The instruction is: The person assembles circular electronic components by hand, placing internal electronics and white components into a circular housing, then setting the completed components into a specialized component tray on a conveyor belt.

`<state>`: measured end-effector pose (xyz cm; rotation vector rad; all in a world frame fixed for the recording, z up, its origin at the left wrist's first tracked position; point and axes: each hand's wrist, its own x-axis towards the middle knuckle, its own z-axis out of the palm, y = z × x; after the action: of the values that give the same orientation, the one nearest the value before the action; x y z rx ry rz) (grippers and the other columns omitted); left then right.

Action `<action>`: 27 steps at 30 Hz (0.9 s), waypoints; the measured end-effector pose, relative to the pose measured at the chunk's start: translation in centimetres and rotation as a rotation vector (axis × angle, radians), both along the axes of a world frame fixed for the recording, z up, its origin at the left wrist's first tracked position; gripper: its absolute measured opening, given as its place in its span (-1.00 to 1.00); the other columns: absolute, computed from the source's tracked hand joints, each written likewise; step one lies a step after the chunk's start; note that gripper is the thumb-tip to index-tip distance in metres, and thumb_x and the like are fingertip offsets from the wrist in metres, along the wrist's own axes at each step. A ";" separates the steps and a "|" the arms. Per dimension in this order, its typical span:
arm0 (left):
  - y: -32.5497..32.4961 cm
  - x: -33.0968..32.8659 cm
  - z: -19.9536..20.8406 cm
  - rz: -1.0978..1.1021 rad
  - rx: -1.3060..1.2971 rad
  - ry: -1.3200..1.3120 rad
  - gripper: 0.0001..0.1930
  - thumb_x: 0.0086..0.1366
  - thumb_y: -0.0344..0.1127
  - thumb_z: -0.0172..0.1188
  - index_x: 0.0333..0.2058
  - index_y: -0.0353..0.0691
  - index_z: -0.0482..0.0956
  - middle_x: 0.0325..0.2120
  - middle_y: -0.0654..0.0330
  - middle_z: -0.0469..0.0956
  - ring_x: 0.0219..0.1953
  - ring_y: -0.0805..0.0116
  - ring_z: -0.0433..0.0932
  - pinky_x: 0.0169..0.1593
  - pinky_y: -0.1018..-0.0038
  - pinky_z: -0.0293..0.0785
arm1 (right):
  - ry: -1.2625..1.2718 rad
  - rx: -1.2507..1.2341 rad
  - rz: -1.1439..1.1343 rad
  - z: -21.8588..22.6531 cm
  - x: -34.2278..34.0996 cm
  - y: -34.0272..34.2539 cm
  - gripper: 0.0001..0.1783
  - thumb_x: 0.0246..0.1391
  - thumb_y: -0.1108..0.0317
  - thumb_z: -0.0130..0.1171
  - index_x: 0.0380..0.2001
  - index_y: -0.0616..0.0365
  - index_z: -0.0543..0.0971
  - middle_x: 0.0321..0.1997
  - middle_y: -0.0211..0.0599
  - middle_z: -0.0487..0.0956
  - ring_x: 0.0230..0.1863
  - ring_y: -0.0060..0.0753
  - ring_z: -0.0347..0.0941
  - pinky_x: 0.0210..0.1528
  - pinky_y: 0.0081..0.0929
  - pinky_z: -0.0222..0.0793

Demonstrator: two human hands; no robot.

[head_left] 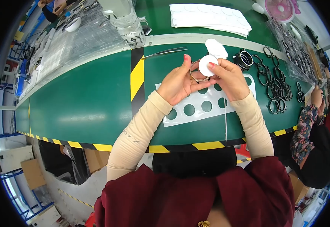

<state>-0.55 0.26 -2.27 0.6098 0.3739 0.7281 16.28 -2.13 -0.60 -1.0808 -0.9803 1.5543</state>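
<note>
My left hand (178, 83) pinches a thin metal ring (197, 72) between thumb and fingers, raised above the green table (89, 98); my right hand (229, 77) grips a round white disc (208, 65) by its edge and holds it against the ring's right side; both hover over a white sheet (206, 104) punched with round holes. Behind my hands lie tweezers (165, 52) and a small pile of white discs (216, 48); to the right, black rings (274, 89) are scattered near a stack of rings (244, 59).
</note>
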 end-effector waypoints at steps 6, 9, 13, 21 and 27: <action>0.0 0.2 -0.4 -0.044 -0.077 -0.041 -0.49 0.32 0.03 -0.34 -0.03 -0.35 0.21 -0.13 0.00 0.37 -0.05 0.12 0.41 0.06 0.27 0.36 | 0.001 -0.014 -0.041 -0.1 -1.1 -0.2 -0.79 -0.05 0.45 0.15 -0.30 0.18 0.39 -0.37 -0.33 0.52 -0.37 -0.61 0.43 -0.43 -0.75 0.25; -0.1 0.3 -0.3 -0.010 -0.083 -0.014 -0.51 0.33 0.01 -0.32 -0.04 -0.33 0.22 -0.13 0.02 0.36 -0.05 0.19 0.40 0.07 0.26 0.35 | -0.030 0.011 -0.094 -0.1 -1.4 -0.2 -0.67 -0.09 0.49 0.16 -0.22 0.15 0.33 -0.36 -0.29 0.53 -0.38 -0.60 0.44 -0.45 -0.77 0.25; -0.1 0.4 -0.3 0.005 -0.074 0.024 -0.47 0.31 0.04 -0.28 -0.06 -0.40 0.23 -0.16 -0.04 0.38 -0.07 0.10 0.42 0.05 0.27 0.38 | -0.066 0.053 -0.077 -0.3 -1.5 -0.4 -0.60 -0.13 0.50 0.18 -0.18 0.17 0.30 -0.33 -0.29 0.52 -0.36 -0.61 0.42 -0.45 -0.75 0.26; -0.1 0.4 -0.3 0.009 -0.098 -0.015 -0.53 0.31 0.01 -0.25 -0.07 -0.31 0.27 -0.14 0.06 0.37 -0.09 0.31 0.43 0.02 0.35 0.40 | 0.016 -0.043 -0.121 0.6 -1.7 -0.5 -0.57 -0.15 0.55 0.17 -0.15 0.20 0.30 -0.33 -0.23 0.51 -0.32 -0.50 0.44 -0.30 -0.62 0.36; 0.1 0.4 -0.6 0.037 -0.152 -0.010 -0.52 0.31 0.00 -0.24 -0.09 -0.37 0.26 -0.16 0.02 0.39 -0.09 0.22 0.43 0.05 0.26 0.38 | -0.083 0.094 -0.051 -0.1 -1.6 -0.5 -0.62 -0.08 0.49 0.14 -0.16 0.14 0.29 -0.33 -0.32 0.51 -0.33 -0.62 0.40 -0.36 -0.73 0.28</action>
<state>-0.14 0.35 -2.85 0.4567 0.4282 0.7302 14.71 -2.64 -0.72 -1.1030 -1.0630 1.4179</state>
